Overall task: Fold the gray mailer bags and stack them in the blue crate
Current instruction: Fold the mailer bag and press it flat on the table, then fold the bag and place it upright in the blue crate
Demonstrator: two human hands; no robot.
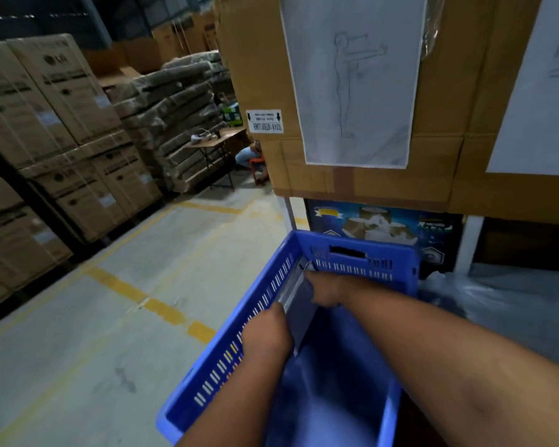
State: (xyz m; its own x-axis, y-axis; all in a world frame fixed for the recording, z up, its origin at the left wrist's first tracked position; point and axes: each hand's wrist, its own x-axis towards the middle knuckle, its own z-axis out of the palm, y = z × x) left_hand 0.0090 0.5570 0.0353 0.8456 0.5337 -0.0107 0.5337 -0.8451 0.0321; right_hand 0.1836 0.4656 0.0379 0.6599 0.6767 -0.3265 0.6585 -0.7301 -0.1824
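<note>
A blue slotted crate [262,304] stands low in front of me. Both my arms reach down into it. A folded gray mailer bag [299,301] stands on edge against the crate's left wall. My left hand [267,333] grips the bag's near end. My right hand [325,290] holds its far end, fingers curled over the top. More gray plastic [497,304] lies heaped to the right of the crate. The crate's floor looks dark and blurred.
A tall cardboard box [433,162] with taped paper sheets rises right behind the crate. Stacked cartons [46,140] line the left side. Concrete floor with yellow lines [149,301] spreads to the left. A person sits by a small table [213,143] far back.
</note>
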